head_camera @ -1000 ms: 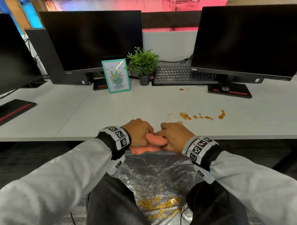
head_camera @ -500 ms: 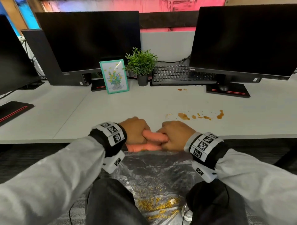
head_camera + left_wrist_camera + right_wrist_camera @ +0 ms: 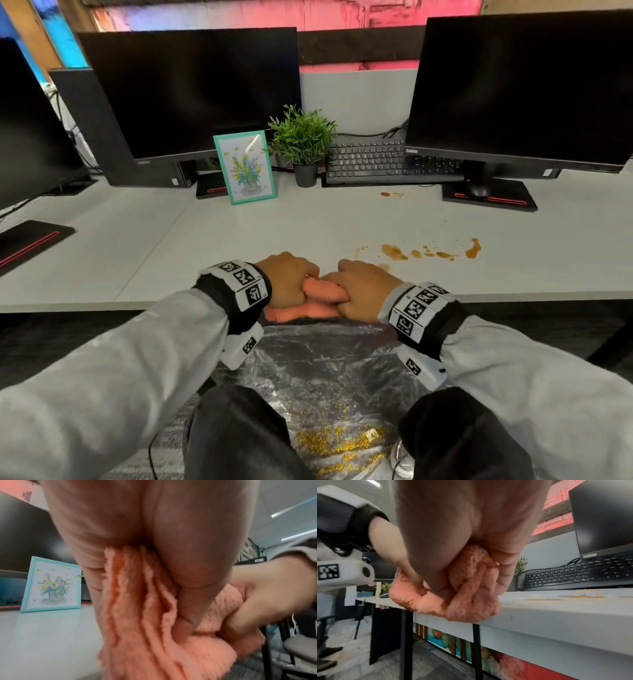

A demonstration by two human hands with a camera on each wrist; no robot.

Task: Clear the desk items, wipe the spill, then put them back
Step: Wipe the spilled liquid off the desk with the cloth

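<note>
Left hand [image 3: 120,524] fills frame, fingers curled round bunched orange cloth [image 3: 145,635]. Right hand [image 3: 267,597] grips same cloth from right side. Teal-framed flower picture [image 3: 51,585] upright on white desk [image 3: 42,642] behind, dark monitor [image 3: 25,536] above.

Three monitors [image 3: 191,92] were counted, one keyboard [image 3: 368,162], one potted plant [image 3: 303,144], one framed picture [image 3: 245,168], one orange cloth [image 3: 318,296], and two hands [image 3: 287,281].

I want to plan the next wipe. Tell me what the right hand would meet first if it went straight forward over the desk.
Probably the nearest brown spill patches, just ahead of the right hand, which grips the orange cloth. Beyond them the keyboard; depth is uncertain.
</note>
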